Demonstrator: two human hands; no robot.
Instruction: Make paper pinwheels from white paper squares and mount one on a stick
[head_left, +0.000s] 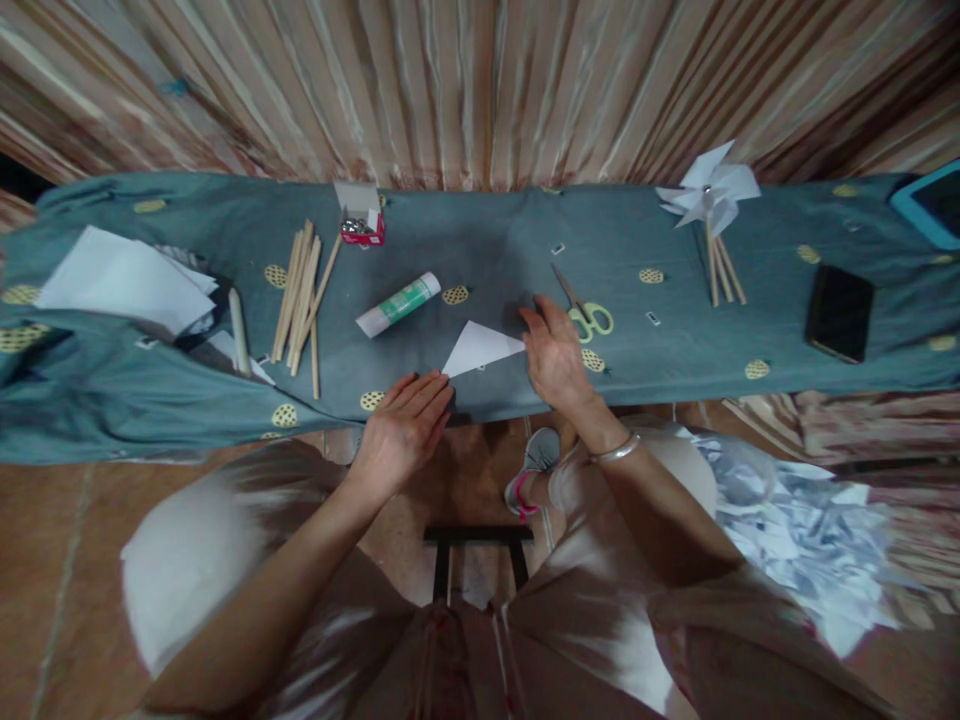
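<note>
A folded white paper triangle [481, 348] lies on the green patterned cloth between my hands. My left hand [401, 428] rests at its lower left corner, palm down with the fingers stretched out and close together. At its right tip is my right hand [553, 355], its fingers partly spread and the fingertips touching or very near the paper. Scissors [592, 318] with light green handles lie just beyond my right hand. A green and white glue stick [400, 304] lies to the upper left of the triangle.
Wooden sticks [300, 290], an open red box of metal pins [361, 222] and white paper sheets [127, 280] lie to the left. Rightward are paper pinwheels on sticks [709, 190], a black phone [840, 312] and a blue-edged device [930, 205]. Paper scraps [810, 540] fill the lower right.
</note>
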